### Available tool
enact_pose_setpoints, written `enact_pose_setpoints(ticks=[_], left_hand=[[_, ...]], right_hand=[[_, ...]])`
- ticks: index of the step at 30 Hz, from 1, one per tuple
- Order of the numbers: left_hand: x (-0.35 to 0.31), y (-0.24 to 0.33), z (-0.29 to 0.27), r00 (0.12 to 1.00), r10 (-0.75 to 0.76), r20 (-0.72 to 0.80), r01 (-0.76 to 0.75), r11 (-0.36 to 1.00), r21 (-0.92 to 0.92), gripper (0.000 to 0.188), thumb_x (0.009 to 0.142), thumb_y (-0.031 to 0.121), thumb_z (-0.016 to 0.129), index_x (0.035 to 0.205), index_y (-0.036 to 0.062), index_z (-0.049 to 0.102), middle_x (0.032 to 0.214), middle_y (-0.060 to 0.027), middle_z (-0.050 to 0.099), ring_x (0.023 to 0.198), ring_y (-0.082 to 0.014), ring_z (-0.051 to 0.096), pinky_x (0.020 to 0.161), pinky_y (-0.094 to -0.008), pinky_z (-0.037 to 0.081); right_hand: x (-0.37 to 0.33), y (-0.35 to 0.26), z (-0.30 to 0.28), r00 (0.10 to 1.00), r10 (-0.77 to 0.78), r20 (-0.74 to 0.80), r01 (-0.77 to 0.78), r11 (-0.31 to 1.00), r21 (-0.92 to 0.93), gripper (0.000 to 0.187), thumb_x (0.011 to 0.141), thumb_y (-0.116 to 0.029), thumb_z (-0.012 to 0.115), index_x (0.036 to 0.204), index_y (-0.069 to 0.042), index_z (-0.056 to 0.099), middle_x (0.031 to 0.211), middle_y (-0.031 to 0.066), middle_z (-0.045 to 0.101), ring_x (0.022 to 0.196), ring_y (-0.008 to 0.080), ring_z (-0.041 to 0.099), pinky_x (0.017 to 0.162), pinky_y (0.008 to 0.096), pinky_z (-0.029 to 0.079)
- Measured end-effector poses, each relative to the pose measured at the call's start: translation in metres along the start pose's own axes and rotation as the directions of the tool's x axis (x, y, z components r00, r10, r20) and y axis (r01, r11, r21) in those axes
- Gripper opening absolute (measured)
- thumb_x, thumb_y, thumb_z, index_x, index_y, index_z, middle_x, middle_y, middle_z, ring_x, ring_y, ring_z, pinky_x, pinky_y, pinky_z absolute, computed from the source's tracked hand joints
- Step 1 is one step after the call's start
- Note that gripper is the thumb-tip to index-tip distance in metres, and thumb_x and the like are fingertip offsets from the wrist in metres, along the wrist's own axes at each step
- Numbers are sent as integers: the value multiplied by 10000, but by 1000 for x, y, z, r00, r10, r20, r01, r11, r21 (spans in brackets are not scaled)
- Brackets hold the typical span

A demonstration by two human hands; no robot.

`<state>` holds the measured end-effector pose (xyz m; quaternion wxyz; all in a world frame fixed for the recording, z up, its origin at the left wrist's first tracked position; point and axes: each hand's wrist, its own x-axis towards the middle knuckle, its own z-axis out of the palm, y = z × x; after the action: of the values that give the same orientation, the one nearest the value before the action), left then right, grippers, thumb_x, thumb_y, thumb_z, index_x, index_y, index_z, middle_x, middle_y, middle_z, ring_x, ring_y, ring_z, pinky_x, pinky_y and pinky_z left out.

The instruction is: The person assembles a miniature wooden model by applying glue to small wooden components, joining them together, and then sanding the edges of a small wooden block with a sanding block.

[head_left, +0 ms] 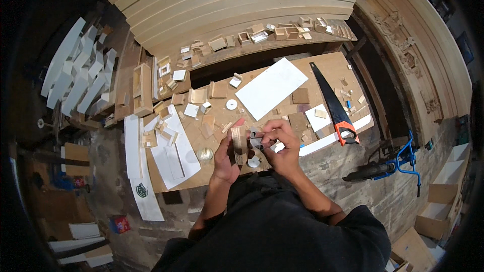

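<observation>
Left hand (227,157): grip wrapped around small wooden piece (239,143), above tabletop (337,70) near edge. Right hand (284,143): grip pinching grey curled sheet (255,138). Handsaw (330,100) by right edge.

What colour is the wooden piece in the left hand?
The wooden piece in the left hand is light tan, best seen in the head view.

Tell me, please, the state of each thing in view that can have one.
Left hand: closed on the wooden piece
Wooden piece: held above the table, layered edge showing
Right hand: pinching the grey strip
Grey strip: curled, held
Saw: lying on the table, unheld
Large white sheet: lying flat, unheld
White disc: lying flat, unheld
</observation>
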<state>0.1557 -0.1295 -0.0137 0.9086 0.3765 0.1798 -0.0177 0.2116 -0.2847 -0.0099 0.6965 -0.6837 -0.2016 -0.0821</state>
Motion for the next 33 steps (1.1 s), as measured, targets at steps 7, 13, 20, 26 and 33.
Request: enact_pose_setpoints(ticks=[7, 13, 20, 26, 33], left_hand=[[-1, -2, -29, 966, -148, 210, 152, 988, -5, 632, 1024, 432, 568, 1505, 46, 434, 1131, -52, 623, 919, -168, 652, 794, -337, 540], [-12, 3, 4, 982, -187, -18, 188, 982, 36, 605, 1031, 408, 562, 1471, 7, 456, 1138, -44, 638, 865, -112, 660, 726, -288, 559], [-17, -1, 1, 943, -149, 297, 123, 987, 106, 557, 1079, 368, 437, 1533, 47, 404, 1064, -43, 624, 692, -44, 546, 502, -172, 418], [-15, -18, -6, 953, -276, 125, 278, 960, -6, 511, 1070, 385, 449, 1451, 46, 456, 924, -4, 575, 577, -28, 479, 423, -160, 347], [-18, -18, 9, 955, -266, 134, 277, 959, -68, 416, 1073, 388, 444, 1335, 72, 514, 893, -12, 639, 579, -20, 533, 408, -149, 328]], right_hand=[[0, -5, -24, 999, -28, 36, 32, 993, -112, 262, 761, 117, 737, 969, -40, 772, 933, 74, 648, 832, 125, 617, 732, 254, 498], [-4, -36, -25, 911, -339, 234, 399, 868, -294, 385, 729, 138, 650, 1011, -82, 791, 1177, 128, 715, 1133, 309, 677, 961, 408, 540], [-3, -19, -36, 786, -339, 517, 533, 795, -290, 381, 822, -34, 594, 1182, -72, 713, 1352, 116, 660, 1335, 325, 572, 1129, 525, 410], [21, -9, -49, 753, -295, 589, 547, 779, -308, 483, 771, 6, 615, 1239, -77, 703, 1372, 93, 651, 1357, 322, 551, 1085, 516, 443], [24, -11, -51, 702, -357, 617, 598, 765, -238, 452, 762, 14, 660, 1205, -60, 711, 1371, 103, 651, 1320, 337, 580, 1059, 505, 467]])
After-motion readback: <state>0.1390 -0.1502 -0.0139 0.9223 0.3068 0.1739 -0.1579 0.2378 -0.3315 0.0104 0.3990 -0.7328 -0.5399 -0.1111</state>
